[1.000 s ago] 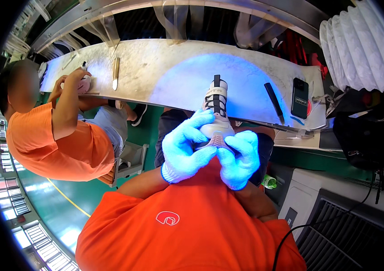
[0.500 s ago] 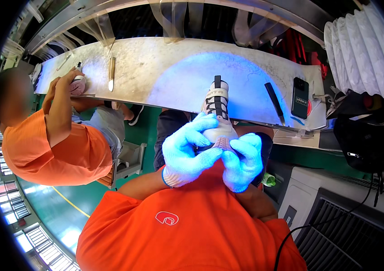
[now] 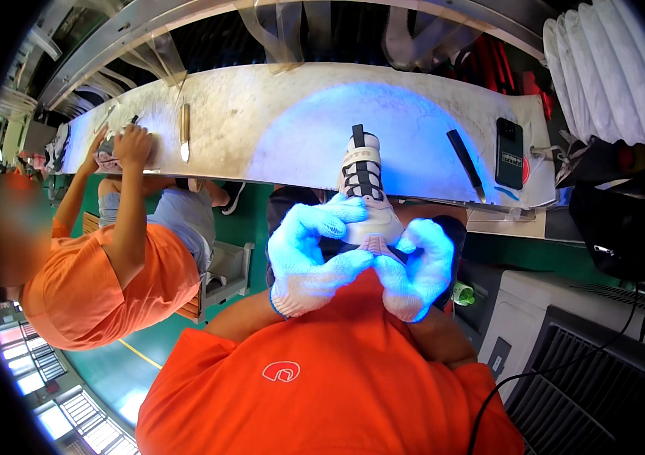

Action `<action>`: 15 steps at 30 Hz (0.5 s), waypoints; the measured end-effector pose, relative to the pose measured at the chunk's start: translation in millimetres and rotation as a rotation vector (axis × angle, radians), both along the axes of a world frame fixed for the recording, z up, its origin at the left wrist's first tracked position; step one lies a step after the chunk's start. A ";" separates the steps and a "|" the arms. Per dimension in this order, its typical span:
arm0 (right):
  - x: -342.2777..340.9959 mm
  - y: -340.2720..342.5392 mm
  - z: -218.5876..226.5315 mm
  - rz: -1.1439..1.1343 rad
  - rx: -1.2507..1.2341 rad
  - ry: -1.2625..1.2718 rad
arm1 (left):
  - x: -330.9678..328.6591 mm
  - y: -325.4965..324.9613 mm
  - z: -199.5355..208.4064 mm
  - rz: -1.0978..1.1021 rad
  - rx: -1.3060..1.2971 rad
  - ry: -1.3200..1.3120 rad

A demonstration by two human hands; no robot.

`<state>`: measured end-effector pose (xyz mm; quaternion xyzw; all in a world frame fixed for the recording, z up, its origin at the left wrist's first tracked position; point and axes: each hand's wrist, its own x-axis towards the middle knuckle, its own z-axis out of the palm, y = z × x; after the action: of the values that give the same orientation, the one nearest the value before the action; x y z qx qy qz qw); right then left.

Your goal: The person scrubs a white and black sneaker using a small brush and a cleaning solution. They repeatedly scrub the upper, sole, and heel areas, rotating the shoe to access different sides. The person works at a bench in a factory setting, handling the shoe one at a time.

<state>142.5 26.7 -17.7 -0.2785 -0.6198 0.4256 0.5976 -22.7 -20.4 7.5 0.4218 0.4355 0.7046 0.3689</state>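
A white and grey sneaker with black laces (image 3: 364,189) lies half on the long pale workbench (image 3: 277,129), its heel end toward me. My left hand (image 3: 311,258), in a white knit glove, grips the shoe's left side near the heel. On the right side of the heel, my right hand (image 3: 417,265) in a matching glove holds the shoe too. The fingertips of both hands meet under the heel. A patch of blue light falls on the bench around the shoe.
A black phone (image 3: 509,152) and a dark flat tool (image 3: 465,163) lie on the bench at right. A brush-like tool (image 3: 184,133) lies at left, near a co-worker in an orange shirt (image 3: 102,288) whose hand presses another shoe (image 3: 114,152). A grey machine (image 3: 588,356) stands at lower right.
My hands have slid down the shoe toward its heel and closed together there. The co-worker at left has shifted lower and further left in view.
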 end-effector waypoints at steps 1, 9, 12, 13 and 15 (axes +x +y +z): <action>0.0 -3.2 -1.3 -0.009 -0.046 -0.003 | -2.1 -0.3 0.4 -0.016 -0.024 -0.015; -2.5 -2.7 9.3 0.001 0.005 -0.125 | -42.0 13.1 15.8 -0.356 -0.130 0.281; -7.1 6.3 27.8 -0.021 0.150 -0.208 | -29.8 4.6 24.1 -0.304 -0.308 0.092; -6.5 6.6 29.3 0.013 0.109 -0.198 | -33.3 5.9 23.4 -0.324 -0.286 0.131; -6.0 6.3 30.9 0.089 0.042 -0.170 | -39.4 7.1 18.1 -0.357 -0.272 0.145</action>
<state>136.6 33.0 13.3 -0.2733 -0.6889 0.4134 0.5290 -62.0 -13.3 25.6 0.4879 0.4703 0.5309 0.5088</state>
